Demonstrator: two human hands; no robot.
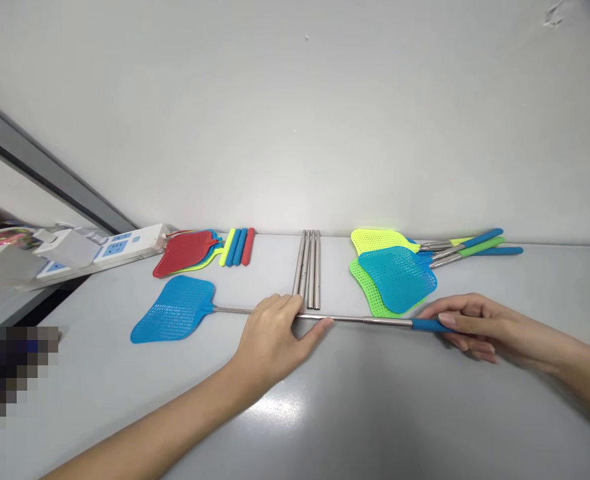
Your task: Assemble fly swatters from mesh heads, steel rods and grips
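Observation:
A fly swatter with a blue head (175, 310) lies lengthwise across the table, its extended metal shaft running right to a blue grip. Over the middle of the shaft, my left hand (275, 333) is closed, thumb stretched along it. My right hand (479, 327) pinches the blue grip between thumb and fingers, hiding its end. Just beyond my left hand lie several metal tubes (310, 270) side by side. To the right is a pile of fly swatters (397, 277) with yellow, green and blue heads.
Loose swatter heads (187, 253), red on top, are stacked at the back left. Beside them lie several foam grips (237, 247) in yellow, blue and red. A white power strip (119, 247) stands at the far left. A wall (295, 120) borders the table's back.

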